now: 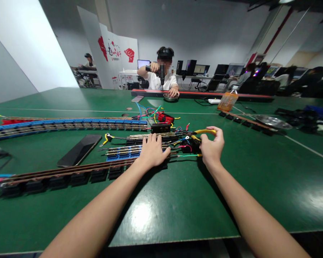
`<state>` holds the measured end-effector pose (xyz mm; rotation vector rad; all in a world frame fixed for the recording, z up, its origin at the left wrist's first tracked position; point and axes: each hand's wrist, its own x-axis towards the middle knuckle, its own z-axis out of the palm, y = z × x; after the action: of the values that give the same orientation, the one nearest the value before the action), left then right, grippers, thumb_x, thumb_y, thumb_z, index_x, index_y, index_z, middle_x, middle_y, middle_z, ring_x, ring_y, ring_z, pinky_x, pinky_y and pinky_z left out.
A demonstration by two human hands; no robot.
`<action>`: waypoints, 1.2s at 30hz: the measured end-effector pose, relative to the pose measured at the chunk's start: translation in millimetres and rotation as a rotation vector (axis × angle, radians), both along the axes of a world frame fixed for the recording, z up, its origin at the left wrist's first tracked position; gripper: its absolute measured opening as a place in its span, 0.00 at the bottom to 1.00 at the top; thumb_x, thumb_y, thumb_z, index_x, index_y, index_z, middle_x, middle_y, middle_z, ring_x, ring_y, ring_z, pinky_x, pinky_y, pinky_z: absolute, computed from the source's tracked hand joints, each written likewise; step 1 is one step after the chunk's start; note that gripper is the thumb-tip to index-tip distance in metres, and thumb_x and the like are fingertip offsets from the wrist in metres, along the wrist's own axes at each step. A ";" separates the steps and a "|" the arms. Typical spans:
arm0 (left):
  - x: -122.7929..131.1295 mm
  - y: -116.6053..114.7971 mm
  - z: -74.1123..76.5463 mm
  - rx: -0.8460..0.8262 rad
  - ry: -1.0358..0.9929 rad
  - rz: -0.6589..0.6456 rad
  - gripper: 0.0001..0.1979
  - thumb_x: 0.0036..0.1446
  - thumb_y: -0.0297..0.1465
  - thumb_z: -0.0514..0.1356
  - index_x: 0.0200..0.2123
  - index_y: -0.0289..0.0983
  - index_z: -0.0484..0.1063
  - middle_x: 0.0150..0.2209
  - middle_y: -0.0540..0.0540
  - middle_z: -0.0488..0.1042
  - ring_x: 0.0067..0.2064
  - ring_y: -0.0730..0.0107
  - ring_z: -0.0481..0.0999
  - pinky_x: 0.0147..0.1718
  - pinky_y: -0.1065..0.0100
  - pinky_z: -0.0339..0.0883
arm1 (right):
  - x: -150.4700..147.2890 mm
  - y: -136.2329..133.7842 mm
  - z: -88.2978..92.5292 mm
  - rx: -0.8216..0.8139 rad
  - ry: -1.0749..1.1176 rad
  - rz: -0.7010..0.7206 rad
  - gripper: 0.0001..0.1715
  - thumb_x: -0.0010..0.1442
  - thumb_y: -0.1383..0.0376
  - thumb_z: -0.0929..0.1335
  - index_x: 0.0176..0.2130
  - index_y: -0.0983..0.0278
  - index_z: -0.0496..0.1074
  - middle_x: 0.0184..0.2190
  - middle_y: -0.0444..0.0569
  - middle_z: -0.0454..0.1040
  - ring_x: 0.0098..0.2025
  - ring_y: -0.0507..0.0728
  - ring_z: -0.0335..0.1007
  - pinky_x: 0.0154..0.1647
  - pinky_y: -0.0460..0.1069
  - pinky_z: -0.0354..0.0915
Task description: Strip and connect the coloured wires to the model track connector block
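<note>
My left hand (153, 151) lies with fingers stretched out across a group of copper conductor rails (121, 152), pressing on blue and black holders. In my right hand (212, 145) are pliers with yellow handles (206, 132); their dark head points left toward the wire ends, and the jaws are partly hidden. Around the pliers run short red, blue and green wires (190, 155), some ending in ring terminals. A longer rail strip with black holders (70, 179) extends left from beneath my left wrist. Behind it, a blue rail strip (70, 126) curves off to the left.
A black phone (79, 150) lies on the green table (177, 200). At right are an orange drink bottle (228, 99), a metal dish (273, 122) and another rail piece (247, 121). Opposite, a person holds a power drill (161, 73) above a metal bowl (171, 97).
</note>
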<state>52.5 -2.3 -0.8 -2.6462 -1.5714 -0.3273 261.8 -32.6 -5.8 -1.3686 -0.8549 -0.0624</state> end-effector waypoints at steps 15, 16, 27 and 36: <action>0.2 0.7 -0.5 -0.010 0.013 0.009 0.37 0.66 0.49 0.47 0.67 0.26 0.58 0.68 0.28 0.58 0.70 0.42 0.56 0.66 0.46 0.51 | -7.7 -15.4 9.2 -0.200 -0.323 0.206 0.24 0.56 0.65 0.64 0.52 0.62 0.73 0.29 0.44 0.77 0.20 0.49 0.62 0.25 0.46 0.62; 0.2 0.7 -0.4 -0.012 0.012 0.008 0.37 0.66 0.49 0.47 0.67 0.26 0.58 0.68 0.28 0.58 0.70 0.42 0.56 0.66 0.46 0.51 | -7.1 -15.4 9.9 -0.186 -0.317 0.194 0.23 0.56 0.65 0.63 0.51 0.62 0.74 0.32 0.46 0.79 0.21 0.49 0.63 0.26 0.46 0.63; -1.0 1.6 -2.2 -0.017 0.010 0.005 0.37 0.66 0.49 0.47 0.67 0.27 0.58 0.69 0.29 0.57 0.70 0.44 0.55 0.66 0.48 0.51 | 5.5 -4.3 8.1 -0.072 -0.010 0.143 0.28 0.50 0.68 0.64 0.51 0.65 0.74 0.35 0.49 0.81 0.23 0.51 0.71 0.23 0.46 0.66; -0.5 1.3 -1.8 -0.017 0.028 0.005 0.38 0.67 0.49 0.47 0.67 0.25 0.57 0.68 0.27 0.57 0.70 0.42 0.55 0.66 0.50 0.50 | -2.7 -15.1 23.2 0.078 -0.118 0.037 0.26 0.52 0.69 0.63 0.50 0.65 0.75 0.35 0.50 0.81 0.33 0.55 0.79 0.28 0.46 0.69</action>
<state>52.0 -1.0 -2.6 -2.6471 -1.5790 -0.2766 259.1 -47.7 17.3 -1.2856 -0.9670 -0.1475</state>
